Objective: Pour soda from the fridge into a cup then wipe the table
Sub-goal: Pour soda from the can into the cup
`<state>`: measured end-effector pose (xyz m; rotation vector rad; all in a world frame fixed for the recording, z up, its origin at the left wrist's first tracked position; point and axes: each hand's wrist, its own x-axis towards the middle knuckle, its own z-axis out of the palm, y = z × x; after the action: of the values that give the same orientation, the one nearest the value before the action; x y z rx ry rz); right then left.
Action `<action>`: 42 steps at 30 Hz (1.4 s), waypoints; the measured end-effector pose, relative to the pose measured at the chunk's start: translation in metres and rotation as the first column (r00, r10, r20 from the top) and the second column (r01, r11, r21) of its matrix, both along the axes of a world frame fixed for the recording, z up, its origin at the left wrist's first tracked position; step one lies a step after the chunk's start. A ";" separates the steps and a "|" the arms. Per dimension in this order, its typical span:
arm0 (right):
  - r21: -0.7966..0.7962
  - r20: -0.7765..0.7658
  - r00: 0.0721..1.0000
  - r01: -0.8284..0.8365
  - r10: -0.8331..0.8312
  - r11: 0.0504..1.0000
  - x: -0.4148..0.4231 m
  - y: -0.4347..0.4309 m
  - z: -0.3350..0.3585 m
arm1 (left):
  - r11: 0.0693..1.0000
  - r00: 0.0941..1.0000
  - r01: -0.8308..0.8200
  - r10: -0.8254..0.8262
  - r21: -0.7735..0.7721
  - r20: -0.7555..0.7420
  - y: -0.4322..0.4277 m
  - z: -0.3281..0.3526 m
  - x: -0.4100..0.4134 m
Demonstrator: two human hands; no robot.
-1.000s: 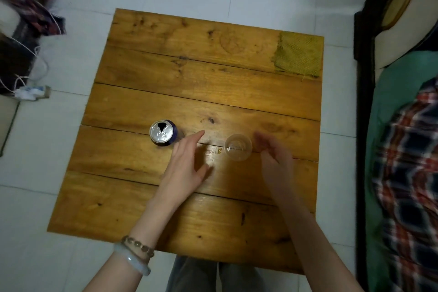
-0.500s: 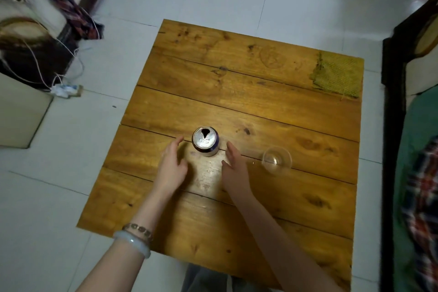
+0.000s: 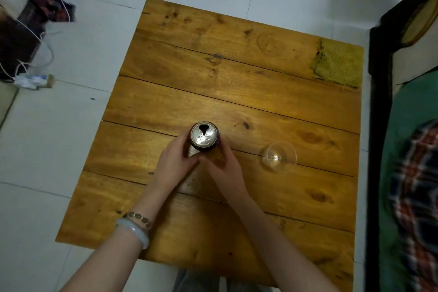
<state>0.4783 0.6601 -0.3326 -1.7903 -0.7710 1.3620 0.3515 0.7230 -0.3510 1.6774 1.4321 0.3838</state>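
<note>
Closely wrapped the soda can [image 3: 204,136] from both sides, with the fingers [image 3: 184,141] of the left hand [image 3: 175,166] curled round its left wall and those of the right hand [image 3: 225,168] round its right. Hid most of the can's body that way; showed only the silver top with its open mouth and a strip of dark wall. Could not tell whether the base touched the table [image 3: 237,92] or hung just above it. Had the clear cup [image 3: 279,156] upright to the right, near the right hand but apart from it, faint against the wood. Wore two bracelets [image 3: 135,227] on the left wrist. Ran both forearms off the near edge, cut short by the frame. Had bare planks beyond the can up to the far edge, save for a green cloth [image 3: 337,64] at the far right corner, flush with the right edge. Sat hemmed by dark furniture [image 3: 379,102] close along the right side, with white floor tiles [image 3: 71,125] to the left.
</note>
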 end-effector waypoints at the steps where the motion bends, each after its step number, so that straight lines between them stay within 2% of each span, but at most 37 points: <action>1: -0.009 -0.002 1.000 0.007 -0.007 1.000 0.000 0.002 -0.001 | 1.000 1.000 -0.004 0.004 0.020 -0.006 0.001 0.003 0.002; 7: 0.032 0.041 0.997 0.057 -0.059 0.998 0.003 0.003 0.006 | 0.988 1.000 -0.004 0.007 0.154 -0.020 -0.005 0.019 0.013; 11: 0.105 0.029 0.997 0.071 -0.075 0.992 0.016 -0.005 0.032 | 0.997 0.998 -0.055 0.054 0.053 0.015 -0.019 0.046 0.026; 14: 0.172 0.029 0.996 0.082 -0.089 0.982 0.034 -0.018 0.058 | 0.996 0.996 -0.068 0.064 0.065 0.056 -0.035 0.076 0.043; 19: 0.299 0.032 0.995 0.084 -0.098 0.950 0.079 -0.049 0.102 | 0.998 0.972 -0.047 0.038 0.035 0.232 -0.072 0.122 0.071; 23: 0.373 0.139 0.989 -0.008 -0.047 0.928 0.113 -0.077 0.125 | 0.998 0.921 -0.066 0.065 -0.012 0.385 -0.104 0.143 0.101; 31: 0.334 0.350 0.937 -0.130 0.006 0.934 0.170 -0.114 0.123 | 0.994 0.844 -0.093 0.106 -0.051 0.526 -0.160 0.135 0.162; 34: 0.276 0.348 0.936 -0.161 0.058 0.948 0.184 -0.118 0.117 | 0.989 0.794 -0.091 0.142 -0.116 0.591 -0.171 0.122 0.174; 38: 0.213 0.367 0.924 -0.196 0.107 0.957 0.198 -0.112 0.102 | 0.943 0.662 -0.072 0.288 -0.324 0.692 -0.171 0.109 0.186; 42: 0.131 0.455 0.875 -0.252 0.167 0.959 0.205 -0.105 0.082 | 0.852 0.608 -0.107 0.464 -0.513 0.644 -0.162 0.092 0.191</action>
<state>0.6828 0.5547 -0.2505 -1.9273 -1.3272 0.9746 0.5425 0.5611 -0.2595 0.7336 1.0221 0.7859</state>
